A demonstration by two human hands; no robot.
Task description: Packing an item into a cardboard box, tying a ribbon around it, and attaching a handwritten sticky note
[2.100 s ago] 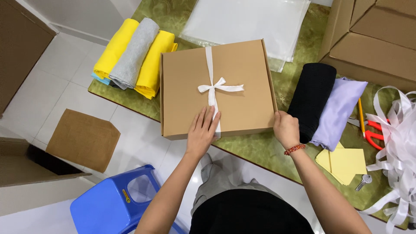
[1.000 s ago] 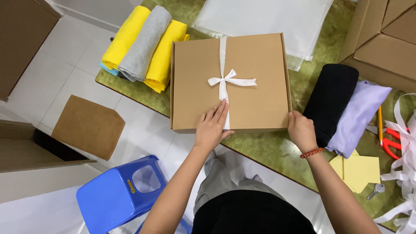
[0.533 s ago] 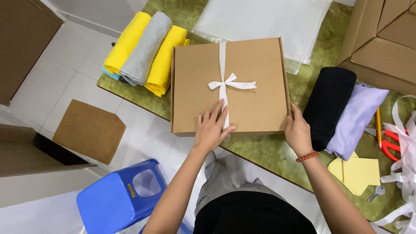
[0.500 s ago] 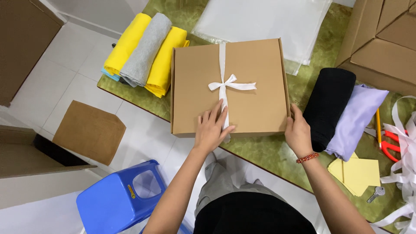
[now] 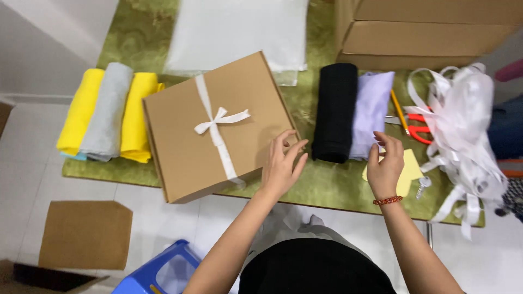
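Hovering open-fingered, empty: right hand (image 5: 384, 166) near yellow cards (image 5: 409, 170); left hand (image 5: 282, 163), fingers loosely spread, fingertips touching the ribboned kraft box (image 5: 218, 125) angled over the table's near edge. Probably light, stiff, best gripped by its side edges. Crowding beyond: black and lilac cloth rolls (image 5: 353, 111), ribbon tangle (image 5: 463, 125), cartons (image 5: 425, 27).

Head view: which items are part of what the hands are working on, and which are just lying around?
In hand:
- brown box with white ribbon bow, touched at its right edge by the left hand
- right hand, open, hovering by the yellow paper

Lying about:
- black cloth roll, lilac cloth
- yellow and grey rolls
- scissors
- loose white ribbon
- blue stool
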